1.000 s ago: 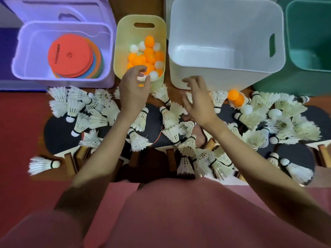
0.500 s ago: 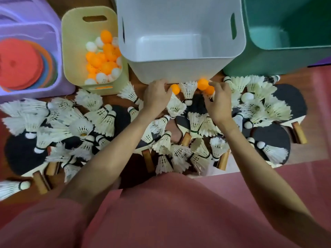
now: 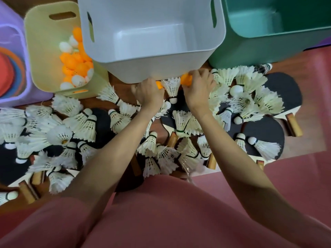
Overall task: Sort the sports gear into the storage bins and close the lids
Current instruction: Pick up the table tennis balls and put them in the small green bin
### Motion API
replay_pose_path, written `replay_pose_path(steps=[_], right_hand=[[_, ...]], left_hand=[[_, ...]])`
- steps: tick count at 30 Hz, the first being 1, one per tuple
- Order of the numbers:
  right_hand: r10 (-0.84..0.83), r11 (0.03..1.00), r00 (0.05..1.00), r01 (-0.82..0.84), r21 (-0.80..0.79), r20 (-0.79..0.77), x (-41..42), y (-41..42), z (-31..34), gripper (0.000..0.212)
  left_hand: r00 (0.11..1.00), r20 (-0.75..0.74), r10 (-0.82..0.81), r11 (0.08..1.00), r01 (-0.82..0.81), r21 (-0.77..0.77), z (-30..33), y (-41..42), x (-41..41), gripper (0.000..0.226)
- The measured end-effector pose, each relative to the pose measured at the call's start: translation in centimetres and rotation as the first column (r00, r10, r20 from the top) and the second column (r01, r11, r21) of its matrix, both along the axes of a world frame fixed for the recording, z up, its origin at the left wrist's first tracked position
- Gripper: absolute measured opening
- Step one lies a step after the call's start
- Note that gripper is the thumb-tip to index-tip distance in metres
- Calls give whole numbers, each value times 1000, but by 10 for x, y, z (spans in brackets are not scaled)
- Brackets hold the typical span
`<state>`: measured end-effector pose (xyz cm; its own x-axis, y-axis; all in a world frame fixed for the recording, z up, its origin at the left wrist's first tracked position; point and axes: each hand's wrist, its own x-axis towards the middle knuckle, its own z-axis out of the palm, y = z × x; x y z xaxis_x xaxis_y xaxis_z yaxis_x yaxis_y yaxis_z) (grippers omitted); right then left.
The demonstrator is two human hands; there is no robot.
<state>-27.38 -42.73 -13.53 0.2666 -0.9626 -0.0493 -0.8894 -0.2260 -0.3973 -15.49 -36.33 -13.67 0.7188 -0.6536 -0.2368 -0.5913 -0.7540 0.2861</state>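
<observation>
Both hands have closed in since a moment ago: the left hand [image 3: 148, 92] now curls its grip round an orange ball [image 3: 158, 85], the right hand [image 3: 198, 88] round another orange ball [image 3: 186, 80], just below the white bin [image 3: 152, 68]. One shuttlecock [image 3: 172, 87] stands between them. Four bins; no readable writing.

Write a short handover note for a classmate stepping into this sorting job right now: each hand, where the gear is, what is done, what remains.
Left hand curls round an orange ball; right hand curls round another orange ball, both at the foot of the white bin.
Done: table tennis balls in the yellow bin; discs in the purple bin.
Left: shuttlecocks and paddles lie loose on the floor; white and green bin hold nothing visible; no lid closed.
</observation>
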Motion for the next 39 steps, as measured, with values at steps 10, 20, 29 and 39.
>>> replay_pose_path(steps=[10, 20, 29, 39], right_hand=[[19, 997, 994, -11, -79, 108, -8, 14, 11, 32], [189, 970, 913, -116, -213, 360, 18, 74, 48, 29], [437, 899, 794, -375, -226, 423, 91, 116, 72, 31], [572, 818, 746, -493, -296, 340, 186, 123, 89, 38]], left_hand=[[996, -82, -40, 962, 16, -273, -4, 18, 9, 16], [986, -161, -48, 885, -33, -465, 39, 102, 55, 33], [997, -48, 54, 755, -72, -652, 80, 142, 117, 34], [976, -116, 183, 813, -216, -541, 73, 153, 203, 50]])
